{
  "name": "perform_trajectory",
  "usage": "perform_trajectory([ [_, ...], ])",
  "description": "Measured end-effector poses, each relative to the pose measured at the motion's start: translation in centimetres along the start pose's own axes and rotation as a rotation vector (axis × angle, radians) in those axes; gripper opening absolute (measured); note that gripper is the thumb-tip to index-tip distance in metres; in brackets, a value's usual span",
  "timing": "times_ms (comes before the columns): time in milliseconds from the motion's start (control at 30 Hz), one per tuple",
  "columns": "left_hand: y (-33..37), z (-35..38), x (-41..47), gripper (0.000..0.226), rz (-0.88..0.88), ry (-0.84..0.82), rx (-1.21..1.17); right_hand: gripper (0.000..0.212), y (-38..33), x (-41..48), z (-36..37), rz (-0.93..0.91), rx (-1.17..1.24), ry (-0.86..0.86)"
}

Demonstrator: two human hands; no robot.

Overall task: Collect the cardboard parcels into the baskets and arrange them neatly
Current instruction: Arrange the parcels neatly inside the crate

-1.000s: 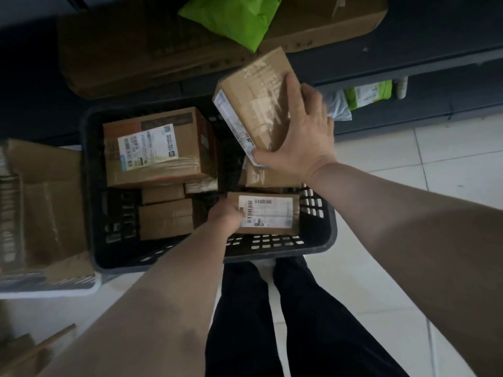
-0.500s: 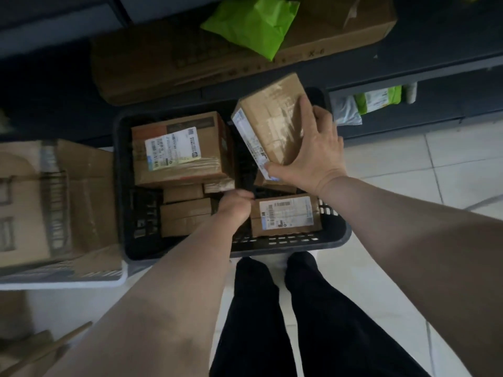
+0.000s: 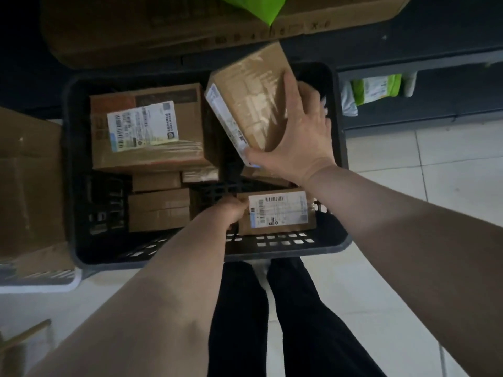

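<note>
I see the black basket (image 3: 341, 148) on the pale tiled floor (image 3: 435, 191), filling the centre of the view, with my operator's two dark-trousered legs (image 3: 285, 322) at six o'clock below it. The right hand (image 3: 296, 148) is at about one o'clock, fingers spread across a taped parcel (image 3: 253, 99) and thumb hooked under its near corner; it grasps that parcel, which is tilted, one long edge down, above the basket's right half (I cannot tell whether its lower edge touches anything beneath). The left hand (image 3: 231, 213) is just below centre, curled closed against the left end of a small labelled parcel (image 3: 280, 213) that lies flat by the basket's near wall; the fingers are hidden, so I take it as gripping but only the knuckles show. At ten o'clock inside the basket sits a big labelled box (image 3: 147, 131), resting on smaller plain boxes (image 3: 158, 210) stacked toward the near side. At nine o'clock, touching the basket's left wall, is a white basket (image 3: 40, 284) holding large cardboard. At twelve o'clock a long carton (image 3: 163, 25) lies on a dark shelf, with a green bag (image 3: 261, 9) on top.
</note>
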State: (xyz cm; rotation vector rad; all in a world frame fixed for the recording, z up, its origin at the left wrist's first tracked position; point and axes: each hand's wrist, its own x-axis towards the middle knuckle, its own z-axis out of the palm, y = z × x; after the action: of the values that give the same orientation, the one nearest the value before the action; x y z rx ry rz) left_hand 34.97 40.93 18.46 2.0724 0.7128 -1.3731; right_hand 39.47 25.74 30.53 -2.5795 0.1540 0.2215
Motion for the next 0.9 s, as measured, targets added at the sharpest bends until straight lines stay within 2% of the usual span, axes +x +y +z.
perform_trajectory([
  [133, 1.4, 0.2, 0.3, 0.03, 0.005, 0.153, 0.233, 0.127, -0.2, 0.0, 0.3, -0.021, 0.018, -0.019],
  [200, 1.9, 0.1, 0.2, 0.027, -0.015, 0.154, 0.169, 0.127, -0.3, -0.2, 0.2, -0.031, 0.008, -0.044],
  [300, 0.4, -1.4, -0.3, 0.024, -0.041, 0.071, 0.043, 0.128, -0.5, -1.1, -0.1, 0.01, 0.001, -0.067],
  [467, -3.0, -7.2, -3.4, 0.021, -0.103, 0.114, -0.237, 0.127, -2.2, -4.3, -0.4, 0.078, -0.003, -0.102],
  [633, -3.9, -11.1, -8.5, 0.022, -0.028, 0.13, -0.308, 0.131, -4.3, -7.3, -0.8, 0.123, -0.105, -0.208],
  [767, -4.7, -12.2, -10.1, 0.024, 0.035, 0.246, -0.383, 0.138, -5.9, -8.7, -0.5, 0.114, -0.187, -0.35],
  [900, -7.5, -12.8, -10.6, 0.024, 0.015, 0.388, -0.287, 0.141, -7.8, -8.7, 1.0, 0.033, -0.28, -0.451],
])
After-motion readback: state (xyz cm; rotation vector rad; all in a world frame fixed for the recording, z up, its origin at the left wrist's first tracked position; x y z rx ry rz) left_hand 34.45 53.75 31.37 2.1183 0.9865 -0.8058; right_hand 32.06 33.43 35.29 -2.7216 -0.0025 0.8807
